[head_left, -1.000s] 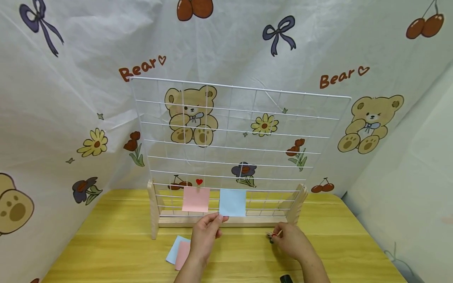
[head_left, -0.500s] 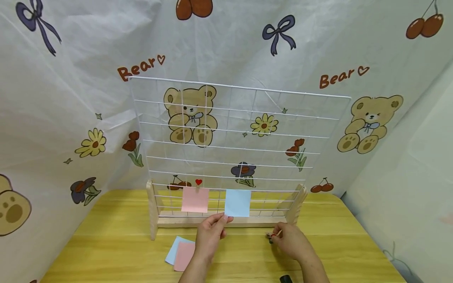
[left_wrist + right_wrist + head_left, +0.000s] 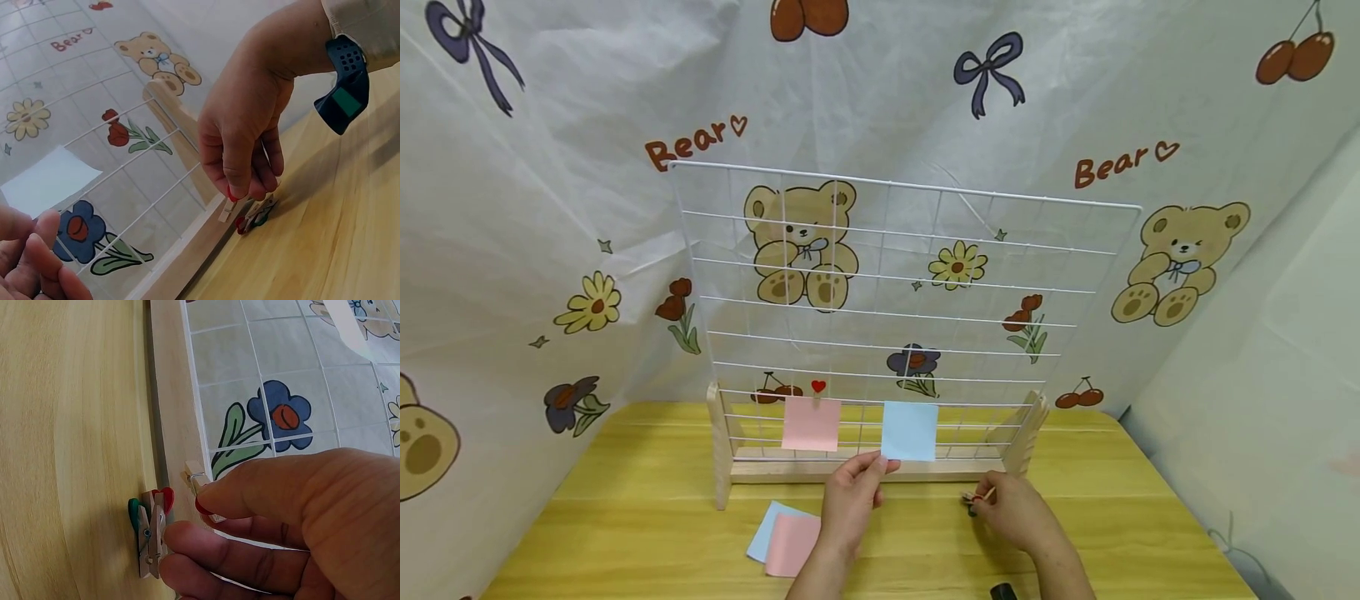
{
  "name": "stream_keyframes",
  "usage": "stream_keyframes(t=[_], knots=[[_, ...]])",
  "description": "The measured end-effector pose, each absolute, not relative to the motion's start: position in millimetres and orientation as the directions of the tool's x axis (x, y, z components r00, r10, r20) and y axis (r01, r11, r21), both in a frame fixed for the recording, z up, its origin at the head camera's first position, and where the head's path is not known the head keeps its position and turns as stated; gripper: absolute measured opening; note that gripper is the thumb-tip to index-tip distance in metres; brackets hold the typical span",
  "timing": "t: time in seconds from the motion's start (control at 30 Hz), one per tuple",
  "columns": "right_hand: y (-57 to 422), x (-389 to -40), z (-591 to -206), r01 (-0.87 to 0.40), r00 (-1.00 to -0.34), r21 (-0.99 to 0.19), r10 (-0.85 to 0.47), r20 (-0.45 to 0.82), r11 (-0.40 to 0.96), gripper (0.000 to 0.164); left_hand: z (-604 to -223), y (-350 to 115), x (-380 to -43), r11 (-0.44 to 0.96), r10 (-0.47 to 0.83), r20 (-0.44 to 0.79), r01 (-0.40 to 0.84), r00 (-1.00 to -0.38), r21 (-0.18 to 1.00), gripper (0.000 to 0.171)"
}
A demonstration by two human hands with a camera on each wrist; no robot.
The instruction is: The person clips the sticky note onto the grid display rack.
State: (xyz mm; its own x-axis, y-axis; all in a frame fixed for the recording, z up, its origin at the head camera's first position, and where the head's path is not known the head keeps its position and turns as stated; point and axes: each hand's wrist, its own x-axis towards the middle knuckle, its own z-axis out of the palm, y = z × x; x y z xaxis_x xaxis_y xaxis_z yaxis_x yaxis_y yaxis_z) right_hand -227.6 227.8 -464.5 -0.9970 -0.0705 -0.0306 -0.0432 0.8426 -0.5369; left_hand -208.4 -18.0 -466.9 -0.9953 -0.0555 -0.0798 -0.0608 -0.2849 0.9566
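Note:
My left hand [image 3: 850, 504] pinches the lower left corner of a light blue paper square [image 3: 910, 432], held upright before the low part of a white wire grid [image 3: 889, 181]. A pink paper square [image 3: 812, 423] hangs on the grid to its left, under a clothespin with a red heart [image 3: 818, 387]. Low at the right, my right hand [image 3: 1018, 512] pinches a small wooden clothespin [image 3: 195, 475] between thumb and fingers; red shows at the thumb tip. Close beside those fingers, more small clothespins [image 3: 150, 540] with red and green ends lie on the table.
Loose blue [image 3: 762, 535] and pink [image 3: 792, 546] papers overlap on the wooden table [image 3: 625, 533], left of my left forearm. The grid stands in a wooden base [image 3: 940, 472]. A black object [image 3: 1002, 592] lies at the front edge of view. Bear-printed cloth [image 3: 880, 100] hangs behind.
My left hand has carried the blue paper to the right, widening its gap from the pink one. The right hand has stayed nearly still by the clothespins. The head view has shifted slightly.

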Motion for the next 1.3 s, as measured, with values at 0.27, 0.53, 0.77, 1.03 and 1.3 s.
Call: stream_keyframes(t=[0.27,0.53,0.77,1.03,1.3], knots=[[227,-227,-464,-0.054,-0.997,-0.542,-0.074,-0.016,0.839,0.012,-470,-15,-208,-0.284,-0.056,-0.086,-0.067,-0.995,0.957,0.033],[225,-224,-459,-0.044,-0.997,-0.561,-0.069,-0.023,0.827,0.014,-471,-7,-208,-0.28,-0.051,-0.083,-0.065,-0.995,0.958,0.032],[227,-223,-457,-0.049,-0.997,-0.556,-0.07,-0.016,0.829,0.013,-469,-4,-207,-0.267,-0.053,-0.072,-0.056,-0.996,0.962,0.03],[229,-224,-460,-0.053,-0.997,-0.551,-0.073,-0.016,0.833,0.014,-469,-2,-208,-0.229,-0.076,-0.043,-0.025,-0.996,0.973,0.027],[226,-224,-458,-0.085,-0.996,-0.543,-0.089,0.018,0.835,0.014,-470,-5,-213,-0.235,-0.069,-0.065,-0.047,-0.996,0.971,0.034]])
